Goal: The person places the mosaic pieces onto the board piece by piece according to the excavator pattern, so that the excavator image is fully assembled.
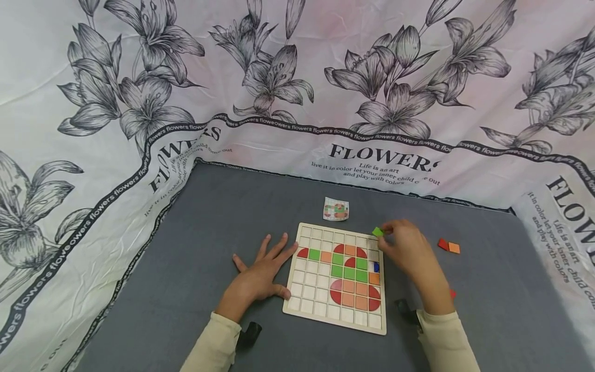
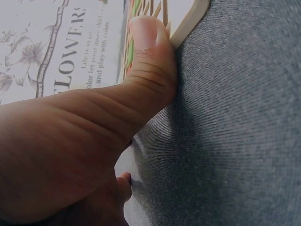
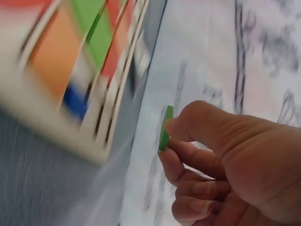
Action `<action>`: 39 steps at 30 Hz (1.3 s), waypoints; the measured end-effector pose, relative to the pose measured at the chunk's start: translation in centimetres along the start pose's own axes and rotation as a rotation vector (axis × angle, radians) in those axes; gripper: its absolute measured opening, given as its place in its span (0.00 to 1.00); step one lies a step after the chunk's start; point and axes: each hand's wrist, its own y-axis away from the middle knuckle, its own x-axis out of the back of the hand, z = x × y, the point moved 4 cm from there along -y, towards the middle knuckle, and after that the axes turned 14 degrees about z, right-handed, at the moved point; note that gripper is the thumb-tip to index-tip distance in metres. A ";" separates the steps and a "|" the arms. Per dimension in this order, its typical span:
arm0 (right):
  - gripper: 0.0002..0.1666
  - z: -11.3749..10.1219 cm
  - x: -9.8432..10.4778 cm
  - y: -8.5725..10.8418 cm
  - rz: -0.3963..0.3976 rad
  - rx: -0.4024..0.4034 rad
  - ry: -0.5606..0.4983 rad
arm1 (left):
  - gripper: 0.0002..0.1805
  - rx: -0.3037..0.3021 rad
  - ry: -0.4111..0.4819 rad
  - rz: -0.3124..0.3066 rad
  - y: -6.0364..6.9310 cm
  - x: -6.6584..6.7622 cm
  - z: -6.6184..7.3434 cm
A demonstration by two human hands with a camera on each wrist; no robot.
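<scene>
A green square tile (image 3: pixel 166 128) is pinched between thumb and forefinger of my right hand (image 1: pixel 405 247), just above the far right corner of the wooden grid board (image 1: pixel 307 305). My left hand (image 1: pixel 254 279) lies with spread fingers along the board's left edge, and its thumb (image 2: pixel 149 52) touches that edge in the left wrist view. Red, green and orange tiles fill several squares of the board. In the right column sits a small blue piece (image 1: pixel 376 266), with an orange tile (image 1: pixel 374 278) in the square below it.
A small printed pattern card (image 1: pixel 336 209) lies beyond the board's far edge. To the right are a loose orange tile (image 1: pixel 454 248) and a red piece (image 1: pixel 443 244) touching it. Another red piece (image 1: pixel 453 294) shows partly beside my right forearm. Flower-printed cloth borders the grey surface.
</scene>
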 end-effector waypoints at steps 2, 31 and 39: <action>0.16 -1.7 -0.3 0.1 0.002 0.038 -0.014 | 0.63 -0.003 0.003 -0.001 0.0 0.0 0.0; 0.13 -15.1 -7.6 3.5 -0.043 0.429 0.095 | 0.63 0.004 -0.006 -0.013 -0.2 -0.1 0.0; 0.13 -15.3 -8.0 3.6 -0.058 0.436 0.139 | 0.63 -0.001 0.001 -0.007 -0.2 -0.1 0.1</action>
